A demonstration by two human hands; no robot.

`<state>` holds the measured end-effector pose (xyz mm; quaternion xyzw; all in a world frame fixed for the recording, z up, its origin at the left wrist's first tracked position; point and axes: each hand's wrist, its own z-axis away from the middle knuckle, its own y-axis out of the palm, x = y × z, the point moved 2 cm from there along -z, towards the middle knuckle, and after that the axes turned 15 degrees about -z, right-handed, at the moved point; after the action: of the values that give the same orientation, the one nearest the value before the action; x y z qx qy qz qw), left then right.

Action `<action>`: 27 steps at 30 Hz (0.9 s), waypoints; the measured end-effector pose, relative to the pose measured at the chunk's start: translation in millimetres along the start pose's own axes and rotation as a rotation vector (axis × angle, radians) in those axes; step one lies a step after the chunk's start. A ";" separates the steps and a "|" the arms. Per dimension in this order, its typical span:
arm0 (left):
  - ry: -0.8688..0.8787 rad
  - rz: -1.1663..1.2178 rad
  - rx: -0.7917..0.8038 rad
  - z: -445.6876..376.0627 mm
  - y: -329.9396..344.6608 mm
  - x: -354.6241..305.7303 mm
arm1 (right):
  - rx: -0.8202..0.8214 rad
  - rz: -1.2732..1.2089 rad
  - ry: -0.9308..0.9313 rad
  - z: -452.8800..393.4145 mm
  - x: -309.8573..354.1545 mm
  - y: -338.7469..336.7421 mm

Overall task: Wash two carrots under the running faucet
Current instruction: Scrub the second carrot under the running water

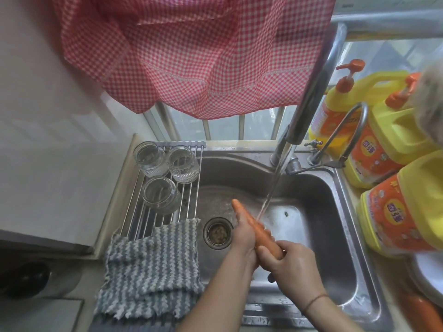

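Note:
An orange carrot [257, 230] is held over the steel sink [318, 212], tip pointing up and left. Water from the tall faucet [309, 97] falls in a stream [271, 195] onto the carrot's middle. My left hand [242, 236] wraps the carrot from the left side. My right hand [291, 267] grips its thick lower end, with the carrot's butt showing below the fingers. A second carrot [419, 310] lies on the counter at the lower right, partly cut off by the frame edge.
A rack [143, 212] over the sink's left side holds three upturned glass jars [165, 164] and a grey striped cloth [153, 267]. The drain strainer [218, 233] sits mid-sink. Yellow detergent bottles [393, 207] and a small second tap [345, 135] stand at right. A red checked cloth [191, 51] hangs above.

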<state>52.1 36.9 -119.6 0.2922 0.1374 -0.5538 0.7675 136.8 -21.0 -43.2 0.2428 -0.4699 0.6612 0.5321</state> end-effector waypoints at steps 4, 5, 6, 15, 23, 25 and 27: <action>0.100 0.094 0.213 13.4 -8.8 -0.8 | 0.017 -0.069 0.071 -6.6 3.9 -14.2; 0.109 0.125 0.273 16.2 -10.9 -1.0 | 0.019 -0.097 0.081 -8.4 3.6 -17.2; 0.114 0.135 0.286 13.7 -13.7 0.8 | 0.026 -0.110 0.079 -8.9 4.3 -18.4; -0.139 0.040 -0.033 -10.5 -1.3 0.3 | -0.023 0.338 -0.222 0.6 -6.6 -2.4; 0.057 0.110 -0.249 -17.9 -7.6 -14.5 | -0.158 0.749 -0.643 11.6 -22.4 -16.5; 0.147 0.213 -0.168 -22.1 -9.0 -8.1 | -0.169 0.720 -0.579 14.9 -21.4 -25.0; 0.203 0.354 -0.024 -16.3 -4.1 -2.7 | -0.160 0.556 -0.431 15.4 -18.2 -34.0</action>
<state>49.2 47.9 -132.2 0.3568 0.1670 -0.3760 0.8387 171.5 -43.4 -39.0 0.1972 -0.6697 0.6753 0.2379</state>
